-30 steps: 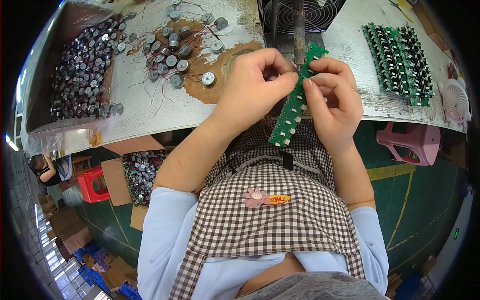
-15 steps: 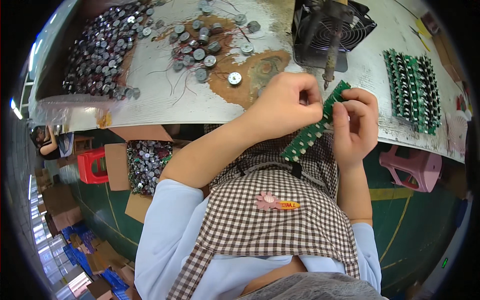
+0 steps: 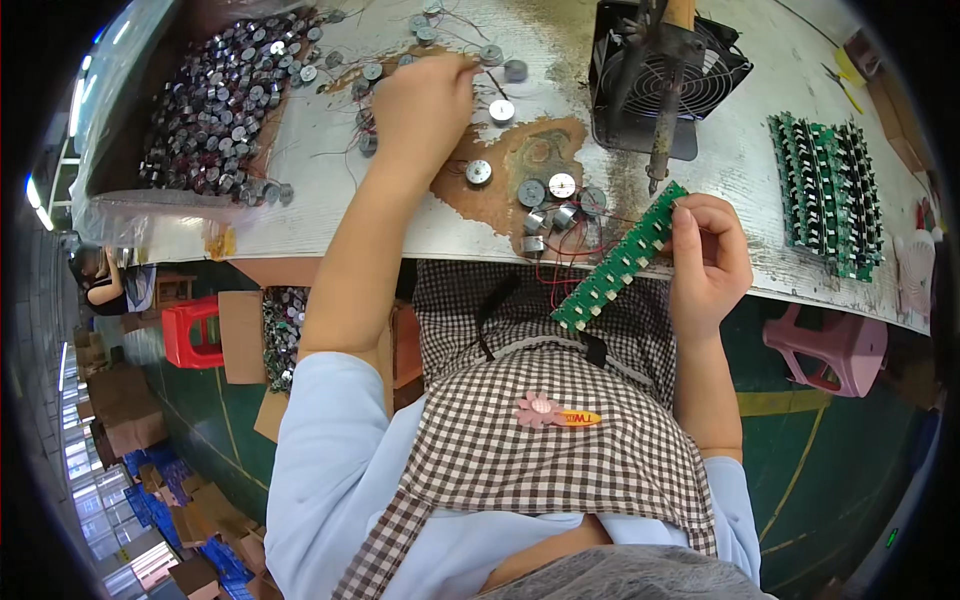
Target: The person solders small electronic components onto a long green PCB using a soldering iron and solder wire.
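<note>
"How should the board (image 3: 620, 265) be held?"
"Steady, wires (image 3: 555, 285) slack: the right hand (image 3: 712, 262) pinches its upper end at the desk's (image 3: 340, 222) near edge."
"And the left hand (image 3: 425, 112)?"
"Over farther motors (image 3: 490, 55); can't tell its grip. Go gently there."

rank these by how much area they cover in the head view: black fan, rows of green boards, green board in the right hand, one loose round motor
1. Black fan
2. Rows of green boards
3. Held green board
4. Loose round motor, by far the smallest; several look alike
</note>
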